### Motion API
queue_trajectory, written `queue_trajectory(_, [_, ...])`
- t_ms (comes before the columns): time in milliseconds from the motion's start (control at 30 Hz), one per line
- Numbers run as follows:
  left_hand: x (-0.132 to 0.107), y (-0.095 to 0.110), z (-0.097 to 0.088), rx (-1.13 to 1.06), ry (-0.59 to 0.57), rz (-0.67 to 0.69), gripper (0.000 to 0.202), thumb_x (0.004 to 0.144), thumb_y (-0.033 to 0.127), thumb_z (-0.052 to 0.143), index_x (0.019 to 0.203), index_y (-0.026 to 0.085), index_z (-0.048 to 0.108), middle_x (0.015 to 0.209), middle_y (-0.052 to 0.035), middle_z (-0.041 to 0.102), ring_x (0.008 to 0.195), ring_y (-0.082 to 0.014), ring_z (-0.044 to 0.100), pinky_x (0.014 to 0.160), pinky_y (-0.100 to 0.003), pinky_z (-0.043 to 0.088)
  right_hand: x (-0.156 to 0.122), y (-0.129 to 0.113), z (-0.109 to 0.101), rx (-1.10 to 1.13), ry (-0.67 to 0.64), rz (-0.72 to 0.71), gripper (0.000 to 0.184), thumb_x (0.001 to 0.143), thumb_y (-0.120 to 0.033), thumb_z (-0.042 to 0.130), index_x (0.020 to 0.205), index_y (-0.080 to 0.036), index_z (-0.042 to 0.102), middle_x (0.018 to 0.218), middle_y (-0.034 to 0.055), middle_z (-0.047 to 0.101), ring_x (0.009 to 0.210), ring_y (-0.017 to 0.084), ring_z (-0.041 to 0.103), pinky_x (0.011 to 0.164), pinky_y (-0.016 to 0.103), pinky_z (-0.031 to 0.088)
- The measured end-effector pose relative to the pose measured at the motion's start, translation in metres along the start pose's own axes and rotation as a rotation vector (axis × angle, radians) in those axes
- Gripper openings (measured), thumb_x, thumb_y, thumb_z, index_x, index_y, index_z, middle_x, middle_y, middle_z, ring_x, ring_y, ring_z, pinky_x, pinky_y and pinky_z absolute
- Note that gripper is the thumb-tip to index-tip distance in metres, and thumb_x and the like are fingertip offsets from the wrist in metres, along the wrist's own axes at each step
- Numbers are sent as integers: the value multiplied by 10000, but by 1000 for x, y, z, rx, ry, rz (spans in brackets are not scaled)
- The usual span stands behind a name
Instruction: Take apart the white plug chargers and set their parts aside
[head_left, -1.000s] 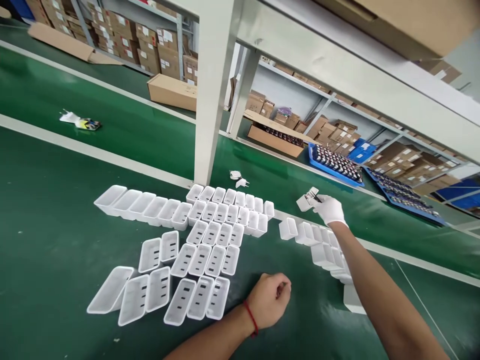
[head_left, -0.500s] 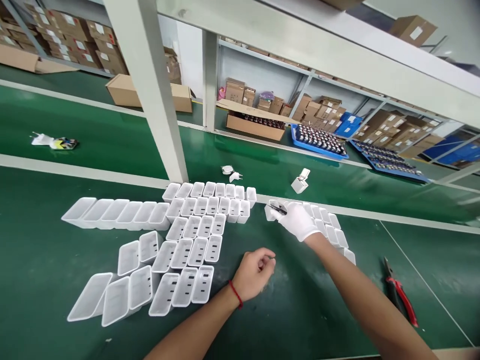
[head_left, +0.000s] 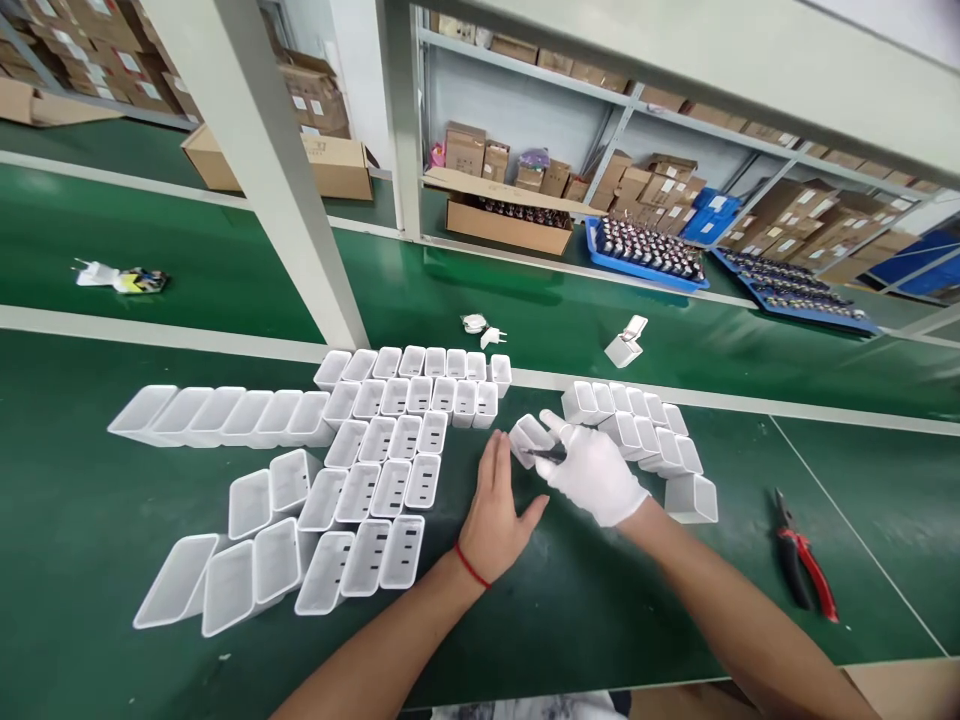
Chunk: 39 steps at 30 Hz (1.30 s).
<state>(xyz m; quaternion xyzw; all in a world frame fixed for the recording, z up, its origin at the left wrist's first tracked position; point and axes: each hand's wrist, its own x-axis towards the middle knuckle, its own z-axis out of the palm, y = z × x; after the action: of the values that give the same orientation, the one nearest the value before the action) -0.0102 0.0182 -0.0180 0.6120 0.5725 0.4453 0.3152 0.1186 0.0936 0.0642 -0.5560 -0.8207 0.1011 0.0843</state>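
Note:
My right hand [head_left: 592, 472], in a white glove, grips a small dark tool and a white plastic shell [head_left: 526, 438] just above the green table. My left hand [head_left: 496, 505] is bare, with a red string at the wrist. Its fingers are stretched out flat, their tips right beside that shell. To the left lie rows of several white open shells [head_left: 379, 450]. A shorter row of white shells [head_left: 641, 420] sits behind and right of my right hand.
Red-handled pliers [head_left: 802, 565] lie at the right on the green table [head_left: 97, 500]. One finished white piece [head_left: 625, 345] and small white parts [head_left: 480, 328] sit on the belt beyond. A white post [head_left: 262, 170] rises behind the shells. Blue trays [head_left: 645, 255] and cardboard boxes stand farther back.
My right hand came back from the far belt, leaving a white piece there, and now holds a shell from the right row. My left hand opened and moved up to it.

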Motion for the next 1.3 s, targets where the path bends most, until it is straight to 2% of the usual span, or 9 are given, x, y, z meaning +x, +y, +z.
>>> queue_trajectory(100, [4, 1, -4, 57, 43, 50, 786, 804, 138, 596, 1461, 224, 173, 1436, -162, 369, 1335, -312, 383, 1048, -500, 414, -21, -4, 0, 97, -96, -111, 415, 777, -328, 612, 1187, -266, 620, 939, 43, 738, 838, 250, 698, 732, 307, 511])
queue_trajectory(233, [6, 2, -5, 101, 51, 21, 548, 751, 151, 677, 1235, 194, 425, 1173, -110, 537, 1166, -300, 498, 986, -493, 439, -14, 2, -15, 279, -191, -79, 341, 795, -465, 637, 1070, -271, 695, 866, 12, 745, 772, 224, 698, 698, 299, 528])
queue_trajectory(467, [3, 5, -3, 118, -15, 29, 735, 622, 306, 838, 1220, 185, 429, 1143, -111, 528, 1078, -324, 542, 934, -516, 453, 110, 4, -33, 25, 129, 132, 407, 888, -455, 534, 1179, -200, 663, 1085, 77, 717, 1017, 268, 652, 835, 313, 492])
queue_trajectory(633, [1, 7, -9, 153, -128, 151, 706, 742, 363, 704, 1326, 134, 380, 1200, -170, 529, 1113, -354, 509, 961, -557, 423, 198, -7, -6, -59, 9, 196, 412, 776, -533, 647, 990, -187, 716, 1016, 124, 718, 969, 302, 663, 819, 356, 493])
queue_trajectory(800, [0, 7, -9, 194, -174, 228, 570, 806, 254, 585, 1325, 108, 401, 1176, -170, 571, 1073, -341, 517, 916, -525, 457, 231, -2, 16, -66, -85, 359, 360, 664, -501, 744, 715, -147, 697, 753, 149, 701, 879, 329, 679, 772, 384, 501])
queue_trajectory(967, [1, 8, -8, 155, -179, 199, 636, 772, 349, 658, 1316, 136, 406, 1151, -158, 592, 1043, -350, 530, 874, -532, 473, 227, 12, 12, 128, -59, 379, 225, 657, -322, 757, 721, -116, 692, 623, 104, 669, 732, 291, 688, 678, 357, 527])
queue_trajectory(1067, [1, 9, -11, 93, -165, 222, 665, 745, 335, 659, 1317, 125, 393, 1135, -155, 593, 1031, -336, 526, 887, -522, 475, 205, 20, -1, 333, 13, 281, 352, 634, -233, 767, 960, -122, 694, 786, 52, 715, 690, 199, 679, 664, 304, 551])
queue_trajectory(1200, [0, 11, -12, 32, -145, 236, 583, 694, 203, 620, 1238, 96, 441, 1067, -143, 593, 1019, -293, 529, 927, -459, 484, 143, 34, -26, 568, 122, 184, 736, 569, -248, 830, 1248, -155, 562, 1144, 61, 674, 924, 173, 670, 829, 294, 561])
queue_trajectory(1300, [-1, 12, -9, 35, -171, 211, 384, 718, 187, 597, 1090, 122, 524, 985, -126, 596, 961, -277, 558, 890, -442, 505, 81, 46, -44, 816, 141, 130, 708, 522, -296, 877, 1172, -184, 621, 1155, 60, 673, 1021, 224, 648, 910, 352, 542])
